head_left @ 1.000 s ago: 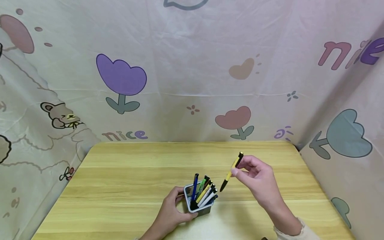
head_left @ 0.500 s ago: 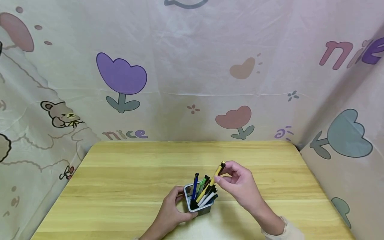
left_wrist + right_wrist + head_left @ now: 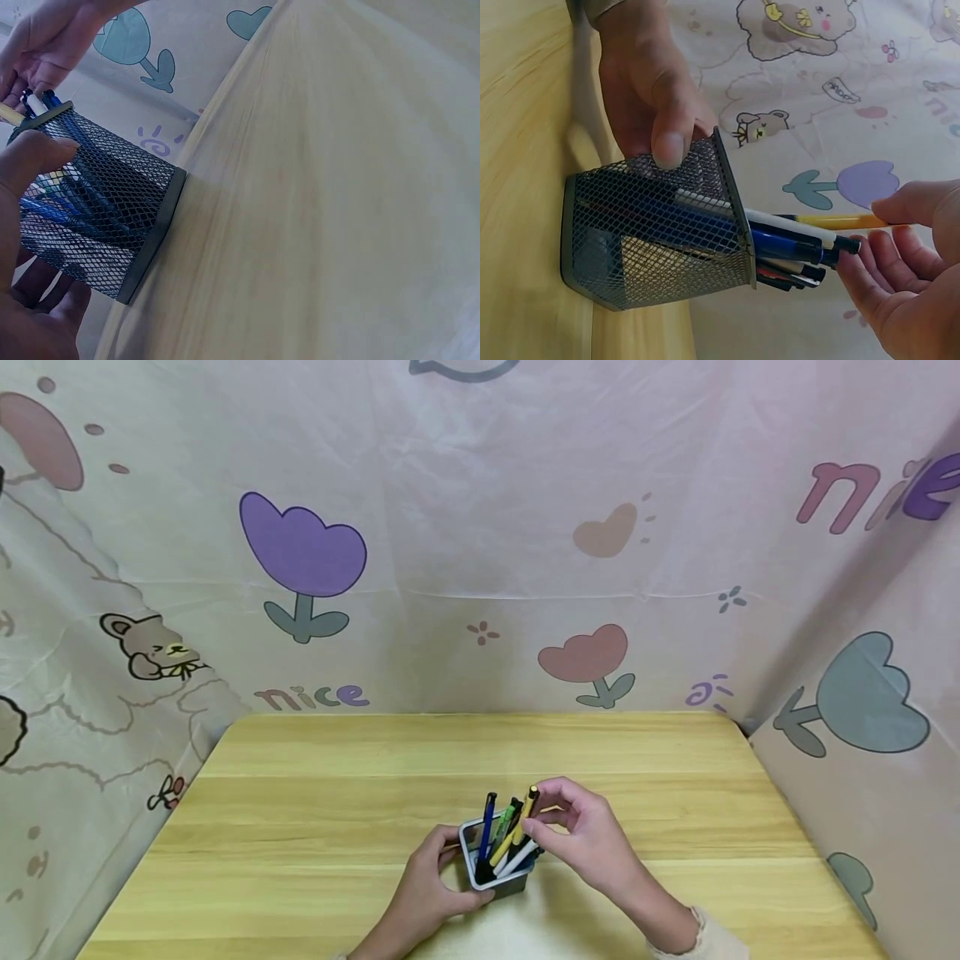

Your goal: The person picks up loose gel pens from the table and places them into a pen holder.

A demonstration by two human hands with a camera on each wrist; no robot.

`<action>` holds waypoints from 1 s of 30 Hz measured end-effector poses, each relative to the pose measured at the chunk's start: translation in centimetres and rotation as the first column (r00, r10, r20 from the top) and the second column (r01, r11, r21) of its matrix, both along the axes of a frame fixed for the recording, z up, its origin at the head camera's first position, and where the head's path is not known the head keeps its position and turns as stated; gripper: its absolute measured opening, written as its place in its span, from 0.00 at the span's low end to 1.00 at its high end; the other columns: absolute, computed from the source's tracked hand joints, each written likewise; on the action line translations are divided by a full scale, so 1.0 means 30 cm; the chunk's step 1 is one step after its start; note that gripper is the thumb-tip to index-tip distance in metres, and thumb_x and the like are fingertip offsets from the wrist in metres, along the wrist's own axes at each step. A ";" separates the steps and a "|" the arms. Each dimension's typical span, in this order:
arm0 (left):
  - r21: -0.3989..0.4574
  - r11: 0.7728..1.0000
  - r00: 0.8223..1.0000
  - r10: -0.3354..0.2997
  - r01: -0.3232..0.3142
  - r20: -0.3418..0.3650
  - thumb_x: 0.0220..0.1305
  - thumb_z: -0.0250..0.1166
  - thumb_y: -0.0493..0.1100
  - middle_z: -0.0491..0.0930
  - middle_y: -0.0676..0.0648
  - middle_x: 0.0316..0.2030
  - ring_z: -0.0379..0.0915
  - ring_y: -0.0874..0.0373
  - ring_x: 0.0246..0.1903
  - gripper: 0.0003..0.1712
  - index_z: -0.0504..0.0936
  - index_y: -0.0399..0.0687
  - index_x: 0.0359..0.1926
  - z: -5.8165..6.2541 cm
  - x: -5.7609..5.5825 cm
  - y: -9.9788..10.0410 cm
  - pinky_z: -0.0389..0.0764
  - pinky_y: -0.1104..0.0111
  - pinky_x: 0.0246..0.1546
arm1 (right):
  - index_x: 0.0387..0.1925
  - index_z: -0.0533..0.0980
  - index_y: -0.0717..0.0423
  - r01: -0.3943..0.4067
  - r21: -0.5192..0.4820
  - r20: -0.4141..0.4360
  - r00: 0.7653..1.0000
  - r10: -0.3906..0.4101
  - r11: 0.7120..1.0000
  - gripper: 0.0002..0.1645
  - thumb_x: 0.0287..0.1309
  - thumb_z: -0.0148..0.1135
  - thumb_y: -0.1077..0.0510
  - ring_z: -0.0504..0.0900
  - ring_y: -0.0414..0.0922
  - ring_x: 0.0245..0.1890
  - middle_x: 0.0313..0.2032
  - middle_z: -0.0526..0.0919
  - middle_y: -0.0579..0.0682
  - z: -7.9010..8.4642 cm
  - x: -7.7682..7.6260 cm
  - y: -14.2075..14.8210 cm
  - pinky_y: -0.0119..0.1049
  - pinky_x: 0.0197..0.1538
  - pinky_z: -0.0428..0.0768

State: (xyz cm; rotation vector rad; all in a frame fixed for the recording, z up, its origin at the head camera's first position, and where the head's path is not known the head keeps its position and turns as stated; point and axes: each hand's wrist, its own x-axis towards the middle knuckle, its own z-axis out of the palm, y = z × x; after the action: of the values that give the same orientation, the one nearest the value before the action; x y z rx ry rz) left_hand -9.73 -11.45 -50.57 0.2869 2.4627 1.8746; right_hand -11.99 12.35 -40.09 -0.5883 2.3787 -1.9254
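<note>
A mesh pen holder [image 3: 660, 240] stands on the table, filled with several pens in blue, green, white and yellow. My left hand [image 3: 427, 881] grips it from the left, with the thumb on the near side and the fingers behind. Above the rim, my right hand [image 3: 585, 831] pinches a yellow pen with a black top [image 3: 527, 810]; its lower end is inside the holder among the others. In the right wrist view the yellow pen [image 3: 840, 222] lies between thumb and fingers, beside a white pen [image 3: 795, 227] and a blue pen [image 3: 780, 246].
The wooden table [image 3: 322, 810] extends round the holder to both sides and to the back. Patterned cloth [image 3: 450, 527] hangs behind it and along both sides.
My right hand has moved left and down with the yellow pen, from beside the holder to over it, and the pen's lower end has gone in. The left hand and holder stay put.
</note>
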 end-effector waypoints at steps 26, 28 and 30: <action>-0.004 1.000 1.000 -0.002 0.002 0.024 0.40 0.87 0.44 0.80 0.48 0.61 0.79 0.49 0.62 0.40 0.77 0.48 0.55 0.009 0.006 0.006 0.80 0.60 0.70 | 0.50 0.82 0.56 0.121 0.073 -0.035 0.992 -0.118 0.990 0.14 0.65 0.70 0.59 0.87 0.42 0.47 0.47 0.87 0.53 -0.005 0.010 0.084 0.29 0.54 0.89; 0.001 1.000 1.000 0.000 0.000 0.031 0.40 0.87 0.43 0.80 0.45 0.61 0.78 0.48 0.63 0.41 0.77 0.46 0.55 0.016 0.008 0.006 0.79 0.58 0.71 | 0.50 0.82 0.56 0.136 0.086 -0.040 0.990 -0.133 0.987 0.13 0.65 0.70 0.58 0.87 0.41 0.47 0.47 0.87 0.52 -0.006 0.011 0.098 0.28 0.54 0.89; 0.000 1.000 0.999 -0.001 0.001 0.034 0.40 0.87 0.43 0.80 0.44 0.61 0.78 0.46 0.63 0.41 0.77 0.44 0.56 0.021 0.009 0.006 0.79 0.56 0.71 | 0.50 0.82 0.55 0.156 0.106 -0.048 0.987 -0.151 0.982 0.13 0.65 0.70 0.58 0.87 0.40 0.47 0.46 0.87 0.51 -0.008 0.012 0.115 0.28 0.54 0.89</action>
State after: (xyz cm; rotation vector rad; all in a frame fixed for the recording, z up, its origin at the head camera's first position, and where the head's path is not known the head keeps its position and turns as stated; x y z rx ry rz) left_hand -9.45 -11.27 -49.95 0.2540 2.4403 1.8631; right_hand -11.64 15.79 -40.32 -0.4528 2.6057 -1.8390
